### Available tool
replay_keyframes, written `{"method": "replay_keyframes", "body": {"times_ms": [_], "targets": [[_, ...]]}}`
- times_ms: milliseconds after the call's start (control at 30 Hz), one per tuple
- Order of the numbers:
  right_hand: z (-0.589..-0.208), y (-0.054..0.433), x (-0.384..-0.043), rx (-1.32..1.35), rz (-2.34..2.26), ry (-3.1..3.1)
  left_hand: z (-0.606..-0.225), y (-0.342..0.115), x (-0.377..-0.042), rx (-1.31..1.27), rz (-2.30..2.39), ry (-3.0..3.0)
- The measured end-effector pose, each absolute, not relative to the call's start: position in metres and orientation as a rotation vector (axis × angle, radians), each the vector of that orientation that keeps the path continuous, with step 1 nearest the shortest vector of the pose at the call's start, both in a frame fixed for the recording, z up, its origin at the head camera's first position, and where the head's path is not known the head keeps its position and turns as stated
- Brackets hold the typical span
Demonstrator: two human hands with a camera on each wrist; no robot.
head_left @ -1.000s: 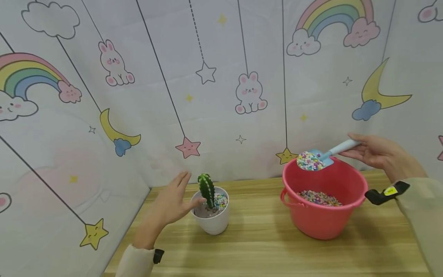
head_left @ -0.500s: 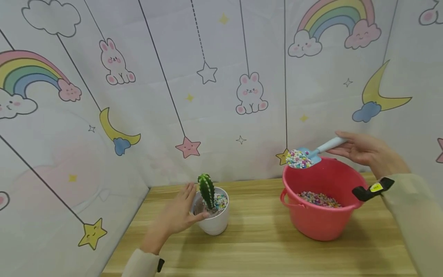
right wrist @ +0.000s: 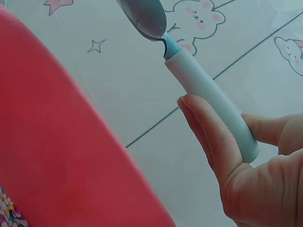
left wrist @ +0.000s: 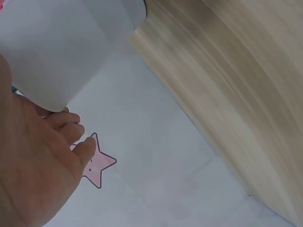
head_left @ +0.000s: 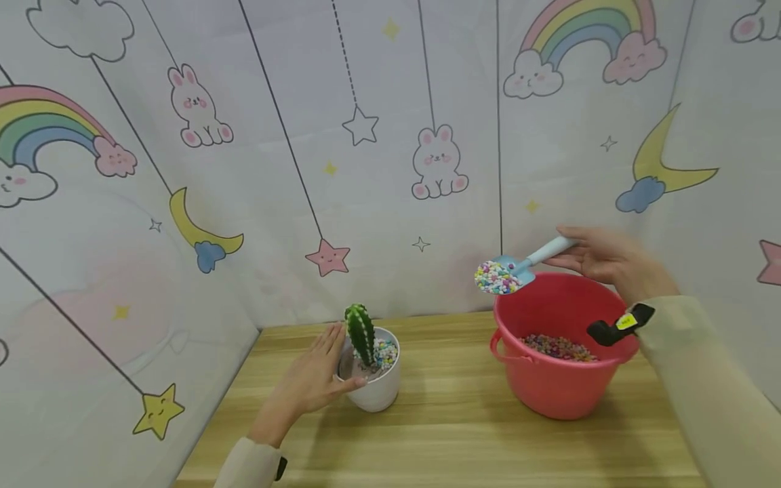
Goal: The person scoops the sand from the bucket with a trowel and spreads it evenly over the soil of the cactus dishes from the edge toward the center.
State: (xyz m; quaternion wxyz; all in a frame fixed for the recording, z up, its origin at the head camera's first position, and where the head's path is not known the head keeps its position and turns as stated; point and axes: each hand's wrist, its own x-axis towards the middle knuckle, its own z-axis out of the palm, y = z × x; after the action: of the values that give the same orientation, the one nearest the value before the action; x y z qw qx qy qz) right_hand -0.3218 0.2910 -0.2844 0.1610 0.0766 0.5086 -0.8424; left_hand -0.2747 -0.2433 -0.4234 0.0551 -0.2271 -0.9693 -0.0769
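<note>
A green cactus [head_left: 361, 335] stands in a white flowerpot [head_left: 379, 394] with colourful beads [head_left: 384, 354] on its right side. My left hand [head_left: 305, 376] holds the pot's left side, thumb across the front rim and fingers behind. In the left wrist view, its fingertips [left wrist: 85, 150] bend near the pot's edge. My right hand [head_left: 601, 256] grips the pale handle of a light-blue scoop [head_left: 526, 268], with fingers under it and the thumb opposite. Heaped on the scoop are multicoloured beads [head_left: 497, 278], held level above the left rim of a red bucket [head_left: 549, 388].
More beads [head_left: 558, 347] lie at the bottom of the bucket, whose handle hangs at its left side. Wooden tabletop [head_left: 445, 393] lies between pot and bucket. A patterned cloth backdrop [head_left: 390, 203] closes off the back and left.
My right hand has carried the loaded scoop leftward, from over the bucket to its left rim. My left hand has come down from above the pot and settled around its side.
</note>
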Motion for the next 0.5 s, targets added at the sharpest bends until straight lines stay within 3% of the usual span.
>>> {"method": "replay_keyframes", "body": {"times_ms": [500], "targets": [[-0.284,0.238,-0.333,0.113,-2.342,1.555,-0.429,-0.245,-0.275,-0.637,-0.289,-2.981]]}}
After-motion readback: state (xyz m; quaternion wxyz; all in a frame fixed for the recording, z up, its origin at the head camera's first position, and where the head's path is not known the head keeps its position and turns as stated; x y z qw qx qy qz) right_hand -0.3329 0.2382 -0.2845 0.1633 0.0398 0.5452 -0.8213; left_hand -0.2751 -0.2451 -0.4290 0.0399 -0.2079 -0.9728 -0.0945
